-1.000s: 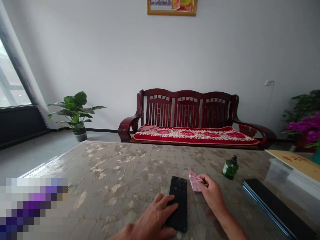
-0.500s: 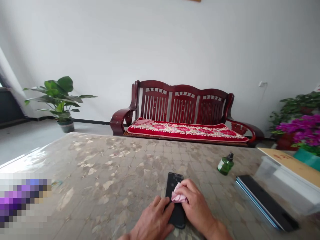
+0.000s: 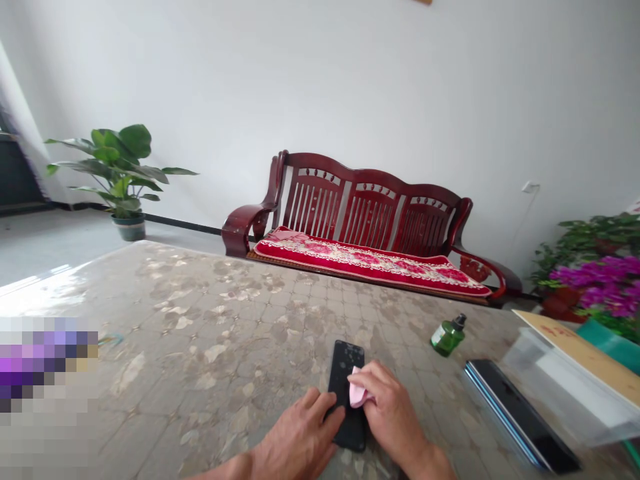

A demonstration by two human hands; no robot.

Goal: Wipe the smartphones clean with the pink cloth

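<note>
A black smartphone (image 3: 349, 360) lies flat on the patterned tabletop, with what look like droplets or spots on its upper part. My left hand (image 3: 305, 430) grips the phone by its left edge, fingers bent and thumb over the surface. Pinched in my right hand (image 3: 390, 410) is a folded pink cloth (image 3: 358, 390), which lies against the phone's right side. Part of the phone's lower half is covered by my hands. To the right stands a green pump bottle (image 3: 448, 335) with a black top.
Stacked phones or similar flat devices (image 3: 523, 417) lie at the right, beside a clear plastic box (image 3: 555, 383) with a tan folder (image 3: 583, 340) on top. A blurred-out purple item (image 3: 40, 360) is at the left. Behind the table (image 3: 200, 320) stands a wooden bench (image 3: 355, 200).
My right hand has shifted the pink cloth slightly to the right on the phone. My left hand stays at the phone's left edge. The camera view has tilted a little.
</note>
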